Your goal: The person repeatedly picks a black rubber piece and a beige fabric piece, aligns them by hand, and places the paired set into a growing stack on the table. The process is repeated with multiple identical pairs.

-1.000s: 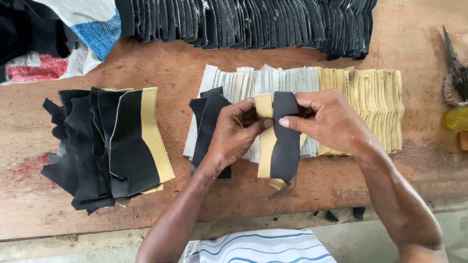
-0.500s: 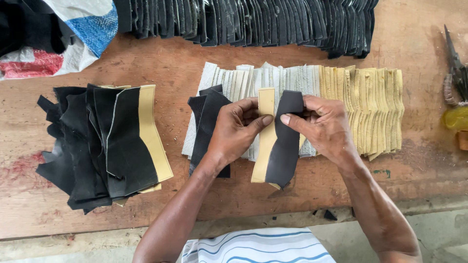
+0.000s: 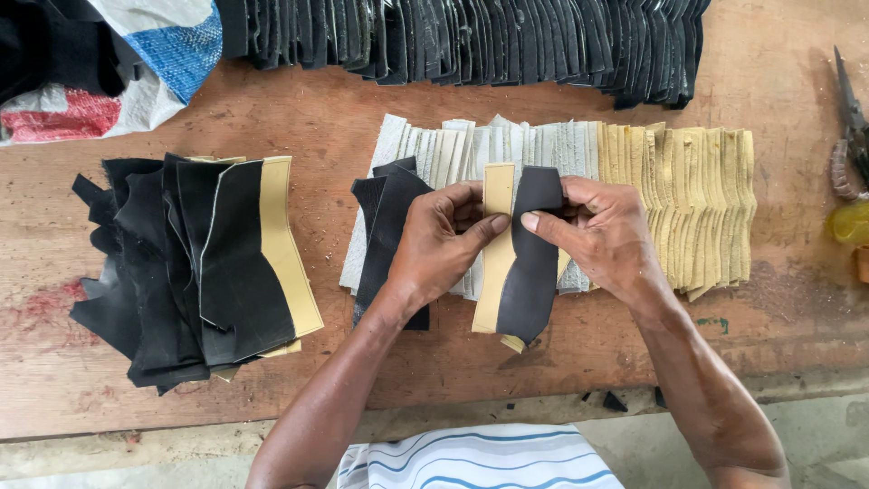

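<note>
Leftmost, a loose stack of curved black leather pieces with tan backing (image 3: 204, 267) lies on the worn wooden table (image 3: 579, 340). Centrally, the left hand (image 3: 439, 244) and right hand (image 3: 602, 235) both pinch closed on a curved black leather strip laid over a tan strip (image 3: 523, 263), held above the row of pale cream and yellow cut pieces (image 3: 670, 195).

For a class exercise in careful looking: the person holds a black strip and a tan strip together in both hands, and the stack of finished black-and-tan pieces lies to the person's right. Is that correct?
One detail is wrong. The head view shows the stack of black-and-tan pieces lying to the person's left, not right. The rest stands: the left hand and right hand hold the black strip and tan strip together.
</note>
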A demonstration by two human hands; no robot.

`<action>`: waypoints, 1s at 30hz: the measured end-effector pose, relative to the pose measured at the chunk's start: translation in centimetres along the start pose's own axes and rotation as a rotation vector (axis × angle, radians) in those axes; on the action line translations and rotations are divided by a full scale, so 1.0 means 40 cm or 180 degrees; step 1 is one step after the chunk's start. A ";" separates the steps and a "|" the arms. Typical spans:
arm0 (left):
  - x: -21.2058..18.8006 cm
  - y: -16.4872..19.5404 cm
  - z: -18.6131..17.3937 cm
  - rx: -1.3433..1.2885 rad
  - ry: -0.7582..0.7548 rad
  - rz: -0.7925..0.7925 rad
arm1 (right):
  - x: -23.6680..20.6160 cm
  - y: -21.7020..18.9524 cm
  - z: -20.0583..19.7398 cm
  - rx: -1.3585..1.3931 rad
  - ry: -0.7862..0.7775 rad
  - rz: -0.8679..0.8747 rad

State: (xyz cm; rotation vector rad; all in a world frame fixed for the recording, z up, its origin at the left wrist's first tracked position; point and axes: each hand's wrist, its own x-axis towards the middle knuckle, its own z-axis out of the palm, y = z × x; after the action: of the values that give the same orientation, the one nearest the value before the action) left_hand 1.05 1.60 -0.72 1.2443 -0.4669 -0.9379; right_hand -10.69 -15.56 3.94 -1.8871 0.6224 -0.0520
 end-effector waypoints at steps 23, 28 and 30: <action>-0.001 0.005 0.001 -0.0282 0.0159 0.0011 | 0.019 0.020 0.002 0.0893 -0.0234 -0.0067; -0.005 0.009 0.013 -0.0303 0.0274 0.0140 | 0.009 0.004 0.013 0.0450 -0.0067 -0.0096; -0.011 0.013 0.020 0.0024 0.0387 0.0156 | 0.003 -0.002 0.023 0.0294 -0.0009 -0.0194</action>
State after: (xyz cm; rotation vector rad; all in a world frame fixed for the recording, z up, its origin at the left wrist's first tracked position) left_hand 0.38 1.49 0.08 1.2834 -0.4034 -0.8146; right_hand -10.26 -14.79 3.60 -1.8161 0.5513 -0.1158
